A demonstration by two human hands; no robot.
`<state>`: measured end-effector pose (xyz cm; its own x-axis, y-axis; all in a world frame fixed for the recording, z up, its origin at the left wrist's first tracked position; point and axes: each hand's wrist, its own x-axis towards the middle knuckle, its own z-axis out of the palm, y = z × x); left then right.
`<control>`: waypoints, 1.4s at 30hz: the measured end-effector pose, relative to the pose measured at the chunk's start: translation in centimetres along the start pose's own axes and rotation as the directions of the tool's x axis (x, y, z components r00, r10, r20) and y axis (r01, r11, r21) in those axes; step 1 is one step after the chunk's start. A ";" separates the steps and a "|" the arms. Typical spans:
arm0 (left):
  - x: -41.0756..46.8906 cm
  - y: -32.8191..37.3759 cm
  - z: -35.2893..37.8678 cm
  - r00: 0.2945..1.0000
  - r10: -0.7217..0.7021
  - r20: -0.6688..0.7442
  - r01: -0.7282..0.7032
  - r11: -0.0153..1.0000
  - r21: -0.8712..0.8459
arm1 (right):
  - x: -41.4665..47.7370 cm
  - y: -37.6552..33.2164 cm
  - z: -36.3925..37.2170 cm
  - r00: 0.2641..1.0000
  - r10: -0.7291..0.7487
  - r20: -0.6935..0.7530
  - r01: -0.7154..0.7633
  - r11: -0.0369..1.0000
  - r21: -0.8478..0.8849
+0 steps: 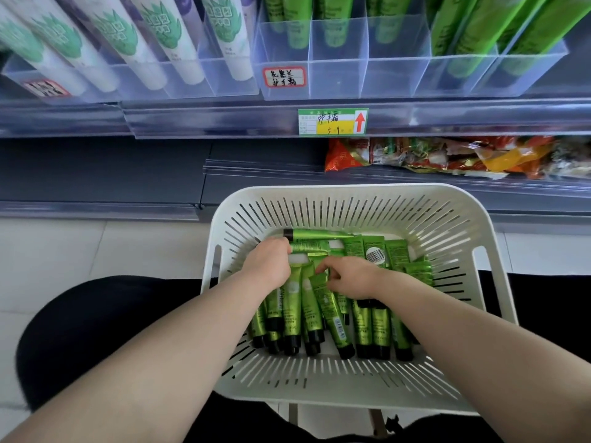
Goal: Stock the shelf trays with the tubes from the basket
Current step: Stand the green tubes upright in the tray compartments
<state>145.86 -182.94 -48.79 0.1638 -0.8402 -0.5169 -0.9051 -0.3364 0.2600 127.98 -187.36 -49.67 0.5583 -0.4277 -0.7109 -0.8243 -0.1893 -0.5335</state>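
Only one cam, head-worn wide-angle, looking fwd & steeply down. White slotted plastic basket (323, 380) is v close, right under the lens, filling mid-frame. Left hand (270, 265) and right hand (351, 278) reach in from the bottom edge among green black-capped plastic tubes (331, 311). Clear plastic shelf trays (339, 79) run across the top, farther off, edges bent by the lens.

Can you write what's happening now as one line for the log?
stage: picking; left hand: grips green tubes; right hand: fingers curled among tubes, grip unclear; basket: many tubes left; shelf tray: front slots empty
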 end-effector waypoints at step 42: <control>-4.1 4.2 -6.8 0.965 0.226 -0.131 -0.241 0.964 -0.114 | -10.3 -3.1 -5.2 0.719 -0.089 -0.690 0.039 0.995 -0.088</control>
<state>144.00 -183.76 -40.03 0.0052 -0.9427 -0.3335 -0.8669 -0.1705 0.4684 124.36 -186.95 -38.34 0.4100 -0.9001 -0.1472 -0.8072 -0.2829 -0.5181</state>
